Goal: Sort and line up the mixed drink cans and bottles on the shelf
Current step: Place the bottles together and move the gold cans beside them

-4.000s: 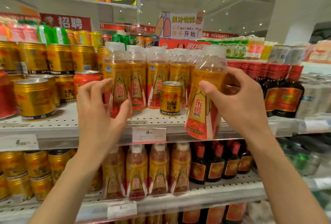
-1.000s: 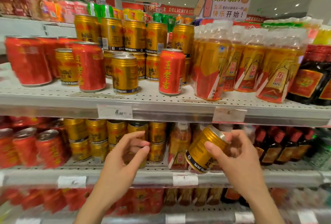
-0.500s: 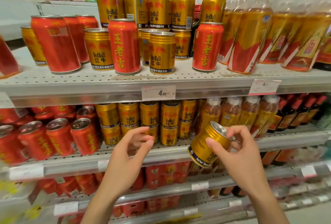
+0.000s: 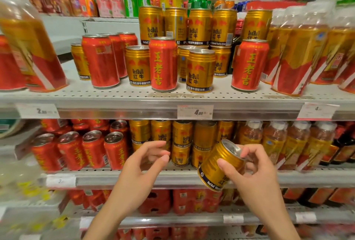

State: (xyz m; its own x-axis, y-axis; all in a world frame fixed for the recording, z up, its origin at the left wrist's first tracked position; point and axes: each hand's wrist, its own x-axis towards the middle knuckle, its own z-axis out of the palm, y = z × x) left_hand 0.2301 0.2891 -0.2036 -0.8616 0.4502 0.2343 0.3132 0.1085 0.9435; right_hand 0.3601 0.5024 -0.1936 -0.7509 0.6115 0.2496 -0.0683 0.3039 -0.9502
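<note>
My right hand (image 4: 255,172) grips a small gold Red Bull can (image 4: 217,170), tilted with its top up and to the right, in front of the second shelf. To its left my left hand (image 4: 142,165) hovers with loosely curled fingers and holds nothing. On the top shelf (image 4: 172,95) gold cans (image 4: 200,70) and tall red cans (image 4: 163,63) stand mixed together. Another red can (image 4: 249,65) stands next to the orange bottles (image 4: 299,51) on the right. One orange bottle (image 4: 28,44) stands at the far left beside red cans.
The second shelf (image 4: 172,177) holds red cans (image 4: 92,151) on the left, stacked gold cans (image 4: 181,138) in the middle, orange bottles (image 4: 274,140) and dark bottles (image 4: 343,149) on the right. Price tags (image 4: 195,112) line the shelf edges. Lower shelves carry red packs.
The view has swung left and downward from the bottle row. The bottle my right hand held four seconds ago is gone from it; it now holds the gold can. Both hands rose slightly.
</note>
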